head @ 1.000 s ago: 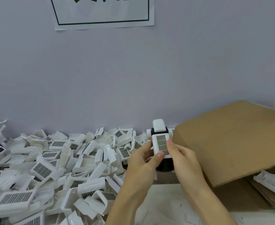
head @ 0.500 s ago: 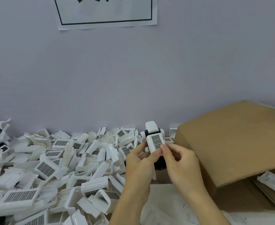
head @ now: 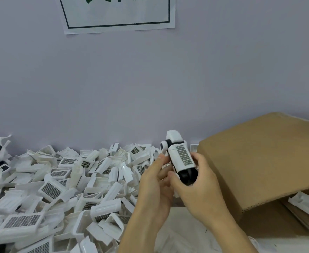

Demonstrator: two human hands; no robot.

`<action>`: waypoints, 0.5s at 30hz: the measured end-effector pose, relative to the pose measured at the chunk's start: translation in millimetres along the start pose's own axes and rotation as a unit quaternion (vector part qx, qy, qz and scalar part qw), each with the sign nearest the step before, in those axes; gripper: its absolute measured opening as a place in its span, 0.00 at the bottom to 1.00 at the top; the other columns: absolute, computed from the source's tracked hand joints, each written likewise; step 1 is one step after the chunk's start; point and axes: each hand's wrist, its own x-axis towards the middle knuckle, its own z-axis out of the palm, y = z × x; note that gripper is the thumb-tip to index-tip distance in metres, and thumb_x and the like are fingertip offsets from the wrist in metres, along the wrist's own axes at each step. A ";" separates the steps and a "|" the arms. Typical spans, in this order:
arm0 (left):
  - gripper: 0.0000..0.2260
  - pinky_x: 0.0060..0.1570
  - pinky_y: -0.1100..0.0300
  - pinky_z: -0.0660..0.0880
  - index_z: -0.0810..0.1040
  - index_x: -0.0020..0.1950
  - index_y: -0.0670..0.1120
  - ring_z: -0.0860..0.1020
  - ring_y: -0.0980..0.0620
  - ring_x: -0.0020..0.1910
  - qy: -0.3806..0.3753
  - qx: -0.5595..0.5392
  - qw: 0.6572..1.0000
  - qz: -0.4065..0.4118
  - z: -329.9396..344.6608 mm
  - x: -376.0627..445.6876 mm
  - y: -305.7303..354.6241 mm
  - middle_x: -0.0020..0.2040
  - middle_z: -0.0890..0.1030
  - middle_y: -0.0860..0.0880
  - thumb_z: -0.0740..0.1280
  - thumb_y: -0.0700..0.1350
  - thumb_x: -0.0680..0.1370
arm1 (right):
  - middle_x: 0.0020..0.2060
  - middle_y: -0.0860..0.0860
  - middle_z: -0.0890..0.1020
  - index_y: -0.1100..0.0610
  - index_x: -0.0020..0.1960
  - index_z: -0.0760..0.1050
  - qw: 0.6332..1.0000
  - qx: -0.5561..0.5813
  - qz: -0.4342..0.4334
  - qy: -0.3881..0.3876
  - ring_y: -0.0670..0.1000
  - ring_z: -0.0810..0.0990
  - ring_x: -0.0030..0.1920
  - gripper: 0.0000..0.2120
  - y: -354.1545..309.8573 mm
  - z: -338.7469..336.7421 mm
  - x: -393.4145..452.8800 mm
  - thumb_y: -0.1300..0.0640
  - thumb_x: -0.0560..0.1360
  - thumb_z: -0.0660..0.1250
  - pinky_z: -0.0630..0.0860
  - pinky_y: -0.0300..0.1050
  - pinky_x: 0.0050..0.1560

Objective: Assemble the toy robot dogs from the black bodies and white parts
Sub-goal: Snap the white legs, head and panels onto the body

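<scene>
Single head-worn view, wide-angle.
Looks forward and slightly down from the wearer's head, facing the wall (head: 150,79); close over both hands, white parts pile (head: 58,189) lower left, cardboard box (head: 263,157) right. No second view.

Plain pale lilac wall (head: 150,79) fills most of view, flat even light. White paper sign (head: 117,13) with dark green border at 12 o'clock. White surface (head: 179,238) at 6 o'clock.
</scene>
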 end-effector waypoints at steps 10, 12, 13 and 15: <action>0.12 0.46 0.58 0.78 0.84 0.45 0.50 0.81 0.60 0.41 0.236 0.136 0.903 0.331 -19.6 6.3 14.1 0.40 0.84 0.57 0.65 0.37 0.81 | 0.38 0.59 0.75 0.64 0.39 0.79 0.917 0.349 0.191 0.041 0.55 0.68 0.34 0.16 -5.4 -15.0 10.7 0.51 0.75 0.66 0.76 0.58 0.40; 0.11 0.50 0.56 0.79 0.84 0.50 0.50 0.83 0.55 0.47 0.210 0.115 0.922 0.303 -21.5 5.6 14.6 0.46 0.86 0.56 0.65 0.38 0.82 | 0.38 0.59 0.79 0.60 0.41 0.83 0.879 0.419 0.226 0.019 0.53 0.70 0.32 0.15 -6.4 -19.3 11.0 0.54 0.79 0.61 0.73 0.58 0.46; 0.09 0.51 0.55 0.79 0.84 0.53 0.50 0.84 0.52 0.50 0.174 0.085 0.942 0.274 -20.2 5.2 13.7 0.49 0.87 0.54 0.65 0.39 0.82 | 0.36 0.59 0.80 0.60 0.40 0.83 0.867 0.441 0.232 -0.013 0.53 0.71 0.31 0.17 -7.4 -21.2 11.1 0.54 0.79 0.60 0.73 0.59 0.47; 0.09 0.53 0.52 0.79 0.83 0.58 0.48 0.84 0.48 0.52 0.075 0.016 0.976 0.202 -15.7 4.1 11.6 0.54 0.86 0.49 0.69 0.45 0.79 | 0.36 0.60 0.78 0.60 0.40 0.84 0.837 0.477 0.243 -0.115 0.53 0.70 0.27 0.18 -11.5 -23.2 9.2 0.52 0.74 0.60 0.76 0.57 0.42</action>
